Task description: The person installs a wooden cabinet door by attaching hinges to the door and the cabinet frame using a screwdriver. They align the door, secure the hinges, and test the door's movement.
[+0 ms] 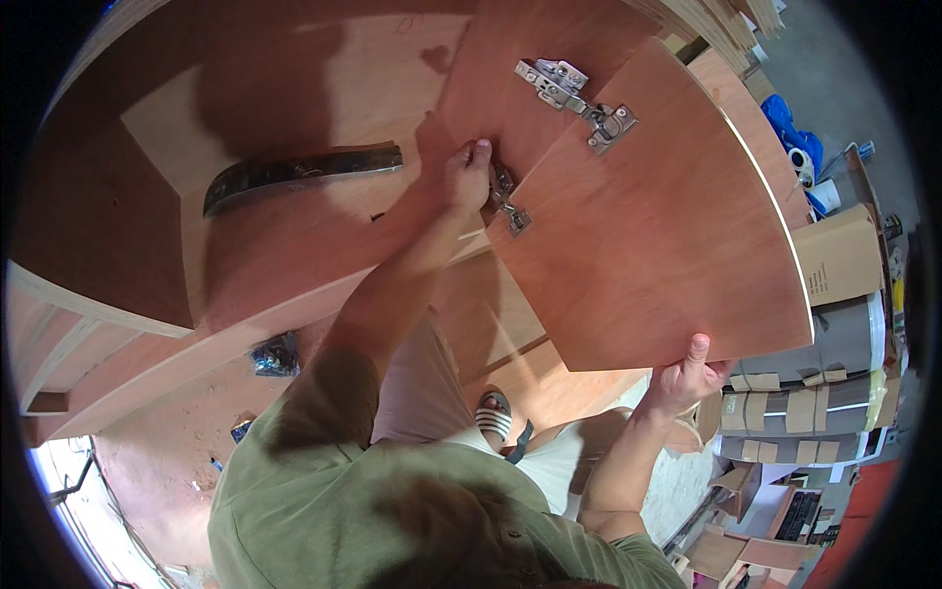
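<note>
A reddish-brown wooden cabinet door stands swung out from the wooden cabinet, joined at its side by two metal hinges. The upper hinge is in plain sight, its arm reaching from the side panel to the door. At the lower hinge, my left hand is closed with the thumb up, pressed against the hinge's cabinet end; its fingertips are partly hidden. My right hand grips the door's bottom edge near the outer corner, thumb on the near face, fingers behind.
A long dark curved strip lies inside the cabinet, with a small dark screw nearby. Below the cabinet's front edge is a bag of small parts. Cardboard boxes and wrapped flat packs stand at right, beyond the door.
</note>
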`<state>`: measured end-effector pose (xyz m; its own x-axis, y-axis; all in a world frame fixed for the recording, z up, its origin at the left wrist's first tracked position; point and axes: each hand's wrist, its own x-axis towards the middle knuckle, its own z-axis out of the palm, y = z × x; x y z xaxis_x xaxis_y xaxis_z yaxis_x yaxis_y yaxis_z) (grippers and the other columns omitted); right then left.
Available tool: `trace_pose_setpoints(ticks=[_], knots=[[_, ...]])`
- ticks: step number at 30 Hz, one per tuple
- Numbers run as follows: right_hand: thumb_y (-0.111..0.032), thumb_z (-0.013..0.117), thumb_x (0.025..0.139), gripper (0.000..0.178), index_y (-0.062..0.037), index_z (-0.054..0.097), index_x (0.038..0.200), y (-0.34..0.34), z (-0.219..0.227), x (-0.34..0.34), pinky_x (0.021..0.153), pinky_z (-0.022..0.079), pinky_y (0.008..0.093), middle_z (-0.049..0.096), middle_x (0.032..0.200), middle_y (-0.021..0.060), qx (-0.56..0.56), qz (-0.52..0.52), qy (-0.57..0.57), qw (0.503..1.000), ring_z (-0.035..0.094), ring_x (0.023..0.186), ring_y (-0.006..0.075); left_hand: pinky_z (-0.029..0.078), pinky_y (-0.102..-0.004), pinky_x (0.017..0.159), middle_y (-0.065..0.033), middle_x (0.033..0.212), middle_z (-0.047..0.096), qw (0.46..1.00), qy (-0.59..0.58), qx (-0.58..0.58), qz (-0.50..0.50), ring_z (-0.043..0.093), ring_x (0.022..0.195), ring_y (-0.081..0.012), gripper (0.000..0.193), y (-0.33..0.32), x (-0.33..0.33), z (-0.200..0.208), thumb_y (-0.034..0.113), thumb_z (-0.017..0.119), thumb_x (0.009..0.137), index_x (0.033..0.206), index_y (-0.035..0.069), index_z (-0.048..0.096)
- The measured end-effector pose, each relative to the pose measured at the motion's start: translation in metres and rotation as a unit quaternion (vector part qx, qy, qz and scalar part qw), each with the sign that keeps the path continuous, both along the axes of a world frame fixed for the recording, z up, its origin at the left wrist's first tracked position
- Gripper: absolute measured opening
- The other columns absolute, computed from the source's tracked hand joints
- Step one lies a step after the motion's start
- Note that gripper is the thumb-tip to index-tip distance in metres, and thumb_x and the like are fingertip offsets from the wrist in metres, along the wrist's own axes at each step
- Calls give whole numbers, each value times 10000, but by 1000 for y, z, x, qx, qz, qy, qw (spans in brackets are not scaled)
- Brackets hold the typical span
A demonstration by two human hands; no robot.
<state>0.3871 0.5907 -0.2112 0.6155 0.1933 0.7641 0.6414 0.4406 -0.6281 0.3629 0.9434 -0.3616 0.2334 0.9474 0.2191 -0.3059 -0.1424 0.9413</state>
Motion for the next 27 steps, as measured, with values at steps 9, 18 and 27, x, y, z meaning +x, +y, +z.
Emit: trace_pose_setpoints(ticks=[9,18,27], knots=[[-86,682,872,506,-35,457,1322,-3,21,-2,988,504,408,546,1283,126,9,33,9,999,572,1125,249,438,-354,636,-103,655,559,999,-33,2,-8,499,641,-163,341,-3,4,36,294,564,941,801,-15,591],[-81,672,881,487,-39,460,1317,11,6,0,985,489,402,536,1307,126,17,-15,-1,1000,556,1145,249,468,-441,700,-246,800,628,998,9,55,40,629,775,-400,376,11,19,17,352,550,923,877,-14,626],[-93,652,899,520,6,404,1345,13,2,13,1014,444,381,506,1328,142,-15,-15,-20,1000,534,1168,238,470,-442,693,-206,783,628,998,32,56,22,629,769,-366,443,11,13,7,438,521,951,903,5,603]])
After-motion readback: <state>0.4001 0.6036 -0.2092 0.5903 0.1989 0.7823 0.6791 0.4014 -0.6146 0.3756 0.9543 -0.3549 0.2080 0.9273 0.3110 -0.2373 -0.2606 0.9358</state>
